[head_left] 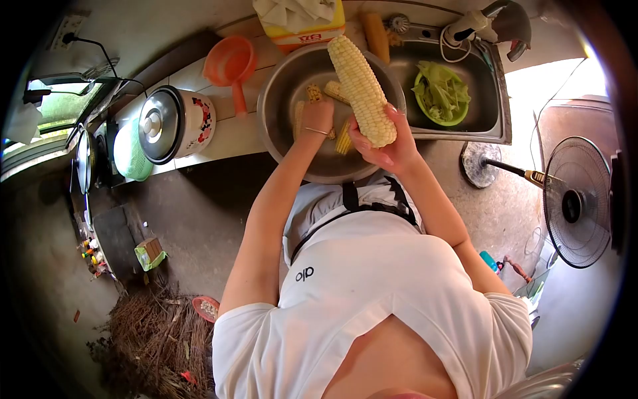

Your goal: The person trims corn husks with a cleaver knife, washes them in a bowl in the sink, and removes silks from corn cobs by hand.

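Note:
My right hand point(389, 141) is closed around the lower end of a large, pale ear of corn point(359, 86), tilted up over a wide metal basin point(271, 136). My left hand point(318, 120), with a bracelet at its wrist, is inside the basin. Its fingers are curled, and a knobbly yellow piece of corn cob point(314, 92) sticks out beyond them; the grip itself is partly hidden. Beside it in the basin lie another cob point(298, 118), a pale ear point(336, 91) and a yellow piece point(343, 138).
Right of the basin is a sink point(492, 106) holding a green bowl point(458, 122) of leaves point(442, 93). An orange dipper point(229, 63) and a rice cooker point(174, 125) stand left. Behind is a yellow box point(306, 34). A fan point(573, 203) stands at right, dry brush point(156, 339) lower left.

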The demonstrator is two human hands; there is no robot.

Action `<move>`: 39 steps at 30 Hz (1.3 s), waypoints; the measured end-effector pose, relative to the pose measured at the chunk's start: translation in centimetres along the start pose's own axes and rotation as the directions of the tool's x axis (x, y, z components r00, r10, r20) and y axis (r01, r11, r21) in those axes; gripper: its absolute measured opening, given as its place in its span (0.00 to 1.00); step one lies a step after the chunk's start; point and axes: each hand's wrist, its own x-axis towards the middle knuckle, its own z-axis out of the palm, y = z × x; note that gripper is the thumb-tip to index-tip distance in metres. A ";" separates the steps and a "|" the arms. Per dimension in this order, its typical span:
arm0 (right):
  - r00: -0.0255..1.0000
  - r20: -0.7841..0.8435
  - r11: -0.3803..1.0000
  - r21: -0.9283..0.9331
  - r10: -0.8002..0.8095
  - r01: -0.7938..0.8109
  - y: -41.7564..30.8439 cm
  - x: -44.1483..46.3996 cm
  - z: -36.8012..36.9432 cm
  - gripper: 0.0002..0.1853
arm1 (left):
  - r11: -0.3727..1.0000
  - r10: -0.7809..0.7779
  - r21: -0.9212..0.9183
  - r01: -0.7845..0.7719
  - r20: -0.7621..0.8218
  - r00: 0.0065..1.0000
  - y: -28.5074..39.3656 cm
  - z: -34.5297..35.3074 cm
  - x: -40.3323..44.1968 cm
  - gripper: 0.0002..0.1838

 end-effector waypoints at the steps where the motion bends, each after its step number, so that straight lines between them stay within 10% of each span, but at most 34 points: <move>1: 1.000 -0.004 1.000 0.001 -0.001 0.001 0.0 -0.2 0.1 0.33 | 1.000 0.002 -0.002 -0.002 0.003 1.000 0.2 2.3 0.9 0.07; 4: 1.000 -0.018 0.999 0.031 -0.020 0.021 -0.1 -0.5 0.1 0.33 | 0.985 0.078 -0.142 -0.102 -0.165 0.983 0.3 10.4 3.5 0.09; 5: 1.000 -0.013 0.995 0.095 -0.024 0.025 -0.1 -0.7 -0.1 0.33 | 0.794 0.070 -0.577 -0.191 -0.225 0.972 0.4 13.8 4.1 0.10; 7: 1.000 -0.007 0.987 0.161 -0.029 0.030 0.0 -0.9 -0.3 0.34 | 0.419 0.034 -0.870 -0.261 -0.272 0.962 0.7 12.6 4.2 0.11; 9: 0.990 0.122 0.977 0.209 -0.071 0.045 -0.2 -0.8 -0.4 0.35 | 0.988 0.122 -0.096 -0.117 0.056 0.991 2.0 4.0 3.3 0.13; 13: 0.990 0.123 0.963 0.268 -0.071 0.036 -0.1 -1.4 -1.3 0.37 | 0.955 0.268 0.149 -0.257 -0.059 0.962 3.4 4.6 0.6 0.12; 19: 0.987 0.143 0.968 0.247 -0.073 0.036 -0.5 -1.0 -2.0 0.36 | 0.917 0.329 -0.105 -0.385 -0.346 0.879 1.4 -5.7 -1.0 0.14; 21: 0.991 0.133 0.961 0.278 -0.029 -0.009 -0.4 -0.6 -2.3 0.38 | 0.496 -0.048 -0.855 -0.154 -0.204 0.978 3.1 -14.1 -3.8 0.13; 24: 0.989 0.142 0.965 0.248 0.050 -0.084 -0.3 0.3 -2.2 0.35 | 0.133 -0.103 -0.980 -0.150 -0.164 0.981 4.7 -18.3 -5.6 0.16; 28: 0.991 0.115 0.967 0.236 0.070 -0.096 1.0 1.2 -1.3 0.34 | 0.479 -0.214 -0.878 -0.005 -0.123 0.969 5.8 -18.4 -5.6 0.18; 39: 0.938 0.348 0.842 0.506 0.000 -0.188 0.9 2.1 -1.4 0.35 | 0.007 -0.329 -0.955 -0.297 -0.283 0.901 4.0 -11.5 -3.0 0.13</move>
